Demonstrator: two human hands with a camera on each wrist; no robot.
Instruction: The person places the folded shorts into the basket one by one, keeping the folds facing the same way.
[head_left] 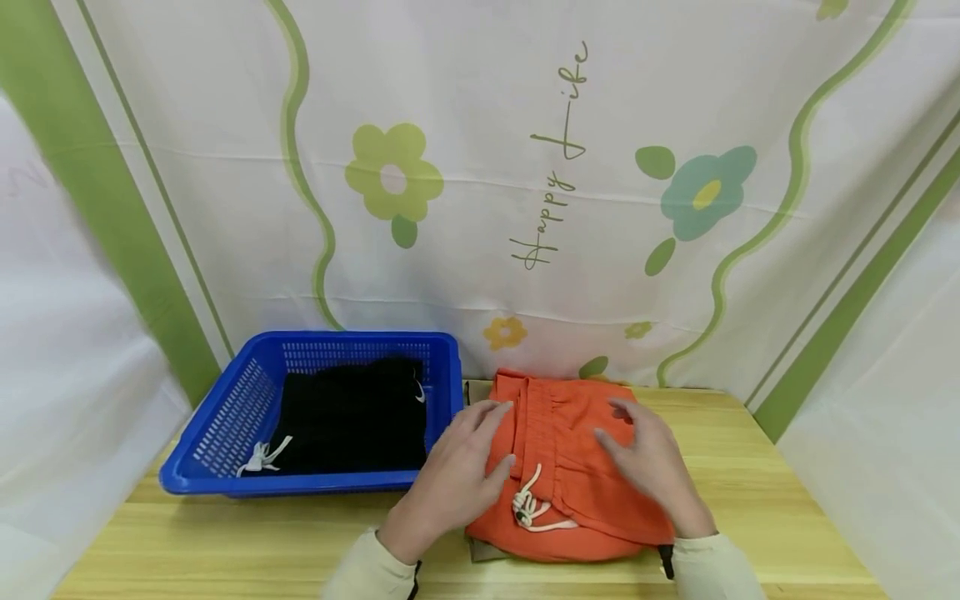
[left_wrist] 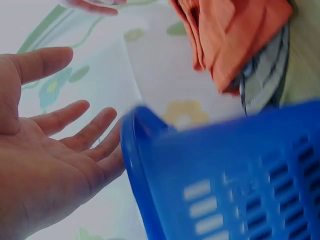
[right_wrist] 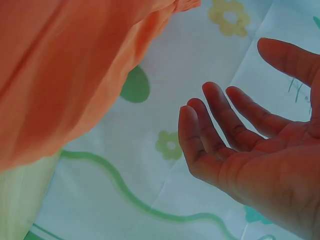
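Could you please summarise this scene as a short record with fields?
Left grip: fingers relaxed, holding nothing, between basket and orange garment
Right grip: fingers relaxed, holding nothing, at the orange garment's right side
Orange garment: folded, on khaki fabric
Cream drawstring: knotted, on the orange garment
Blue basket: perforated sides, left of the orange garment
Basket contents: black garment, white drawstring
Table: wood-grained
Backdrop: pale, flower-patterned, reading "Happy Life"

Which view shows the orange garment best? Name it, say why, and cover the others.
The head view: the orange garment shows nearly whole, with its pale cord. The left wrist view shows only part, at the top edge; the right wrist view shows one side close up, cord unseen.
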